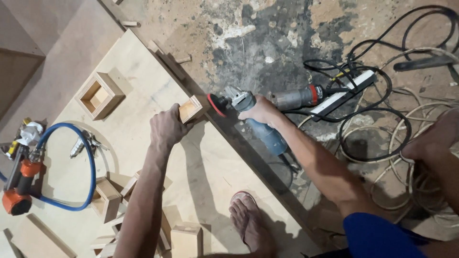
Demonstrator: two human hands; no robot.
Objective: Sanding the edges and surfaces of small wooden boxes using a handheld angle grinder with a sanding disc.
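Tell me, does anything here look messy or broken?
Yes. The floor beside the board is patchy and stained, with its top coat worn off. Cables lie in a tangled heap by the power strip. A bare foot rests on the board close to the grinder in the right hand.

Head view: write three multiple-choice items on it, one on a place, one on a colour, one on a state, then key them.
1. Where does the open square wooden frame lie?
A. on the plywood sheet
B. on the power strip
C. in the right hand

2. What colour is the air hose that loops beside the nail gun?
A. yellow
B. blue
C. white

3. How is the small wooden box held?
A. lying loose
B. gripped by the left hand
C. pinned under the foot

Key: 1 A, it rests flat on the plywood sheet. 2 B, the loop is blue. 3 B, the left hand grips it against the grinder held by the right hand.
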